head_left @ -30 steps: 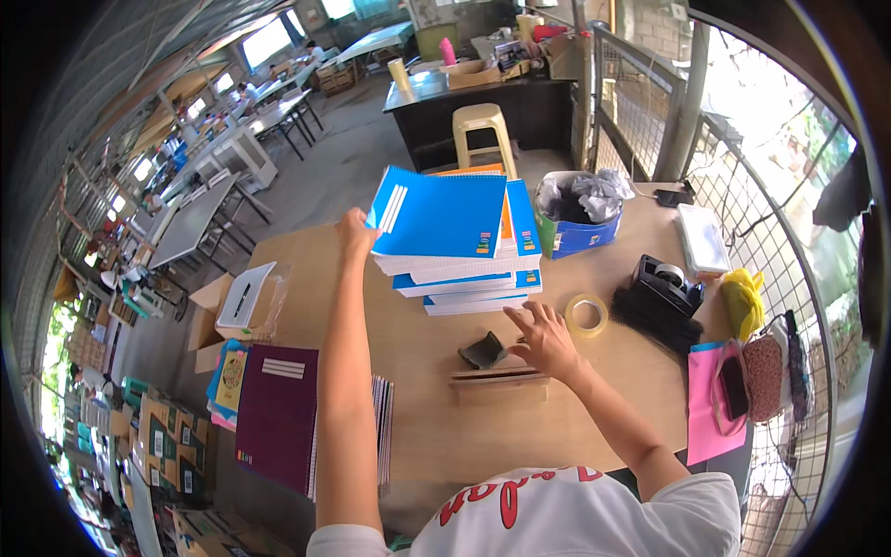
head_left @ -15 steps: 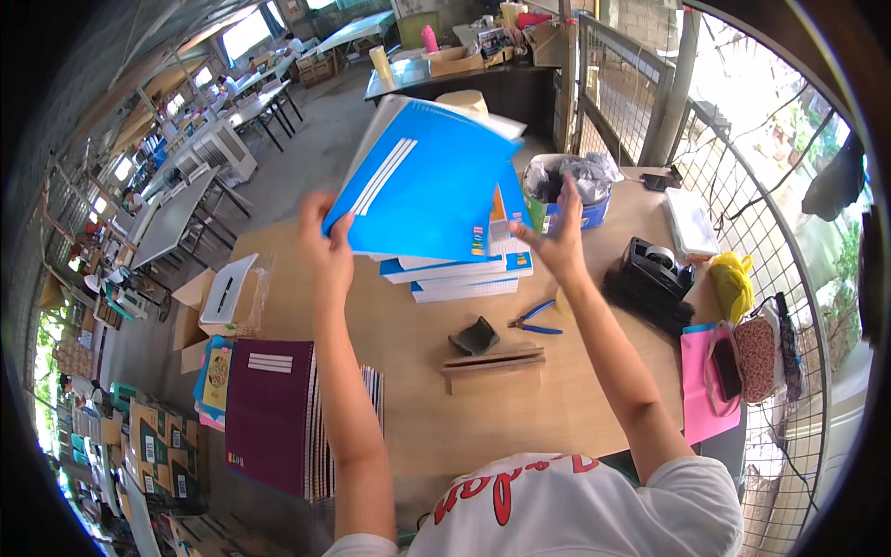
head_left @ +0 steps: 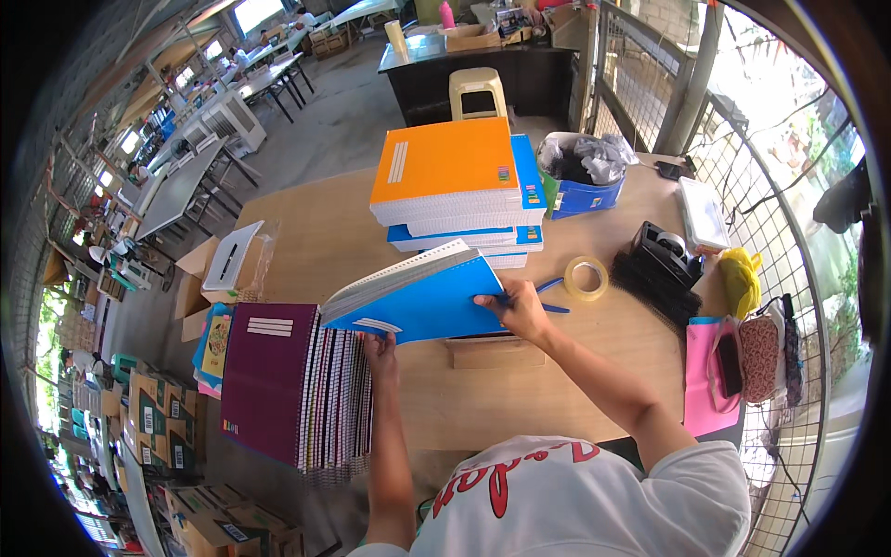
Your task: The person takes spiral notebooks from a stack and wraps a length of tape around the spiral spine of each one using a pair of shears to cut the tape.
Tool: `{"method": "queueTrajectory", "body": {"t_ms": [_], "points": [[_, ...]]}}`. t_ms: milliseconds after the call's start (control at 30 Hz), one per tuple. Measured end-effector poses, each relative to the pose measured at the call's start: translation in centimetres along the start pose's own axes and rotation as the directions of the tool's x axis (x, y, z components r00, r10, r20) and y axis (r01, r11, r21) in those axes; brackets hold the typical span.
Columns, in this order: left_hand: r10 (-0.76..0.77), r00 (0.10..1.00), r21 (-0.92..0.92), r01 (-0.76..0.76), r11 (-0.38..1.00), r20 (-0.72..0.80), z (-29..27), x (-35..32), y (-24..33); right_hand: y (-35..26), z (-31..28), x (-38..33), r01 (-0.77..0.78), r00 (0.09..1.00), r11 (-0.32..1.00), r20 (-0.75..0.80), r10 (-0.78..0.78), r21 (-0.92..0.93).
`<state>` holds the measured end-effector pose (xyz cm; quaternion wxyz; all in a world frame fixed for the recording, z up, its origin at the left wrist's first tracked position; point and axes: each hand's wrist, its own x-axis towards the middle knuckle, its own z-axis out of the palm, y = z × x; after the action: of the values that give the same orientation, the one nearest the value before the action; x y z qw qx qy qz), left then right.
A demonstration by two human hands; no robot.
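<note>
A blue-covered notebook [head_left: 432,302] is held tilted in the air over the near middle of the table, its pages toward the far side and a row of punched holes along the page edge. My left hand [head_left: 382,359] grips its lower left edge from below. My right hand [head_left: 522,311] closes on its right end, thumb on the blue cover. Beyond it stands a stack of notebooks, an orange-covered one [head_left: 445,167] on top and blue ones beneath. To the left is a pile of spiral-bound notebooks with a purple cover [head_left: 264,371] on top.
A clear tape roll [head_left: 587,278] lies by blue-handled pliers [head_left: 556,308], partly hidden by my right hand. Further right are a black tape dispenser [head_left: 664,249], a yellow bag [head_left: 742,281] and a pink folder [head_left: 707,399]. A blue-green container [head_left: 589,200] holds grey plastic.
The blue notebook has come down toward me, off the far stack, uncovering the orange one. My right hand, open before, now grips its right end. My left hand has moved nearer.
</note>
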<state>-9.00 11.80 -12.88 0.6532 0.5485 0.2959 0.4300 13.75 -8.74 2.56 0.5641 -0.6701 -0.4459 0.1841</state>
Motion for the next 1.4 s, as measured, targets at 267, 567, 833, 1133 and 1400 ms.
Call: {"method": "queueTrajectory", "body": {"t_ms": [267, 567, 833, 1133, 1400], "points": [[0.020, 0.990, 0.060, -0.028, 0.998, 0.139, 0.9, -1.9, -3.3, 4.2, -2.0, -2.8, -0.083, 0.996, 0.996, 0.037, 0.084, -0.035], [-0.595, 0.735, 0.553, 0.362, 0.750, 0.326, 1.0, -3.0, -10.9, 16.3, -4.0, -11.4, -0.061, 0.997, 0.933, 0.063, 0.042, 0.354], [0.050, 0.865, -0.025, -0.043, 0.999, 0.499, 12.7, -7.3, 1.4, 15.7, -6.8, -16.7, -0.277, 0.943, 0.907, -0.091, 0.320, 0.316], [0.008, 0.881, 0.018, -0.019, 1.000, 0.473, 8.3, -6.1, 1.9, 10.9, -4.9, -14.5, -0.120, 0.926, 0.905, -0.283, 0.251, 0.408], [0.293, 0.560, 0.539, -0.827, 0.157, 0.774, 24.6, -14.1, 11.2, 13.3, -7.3, -15.4, -0.111, 0.990, 0.860, -0.025, 0.142, 0.499]]}}
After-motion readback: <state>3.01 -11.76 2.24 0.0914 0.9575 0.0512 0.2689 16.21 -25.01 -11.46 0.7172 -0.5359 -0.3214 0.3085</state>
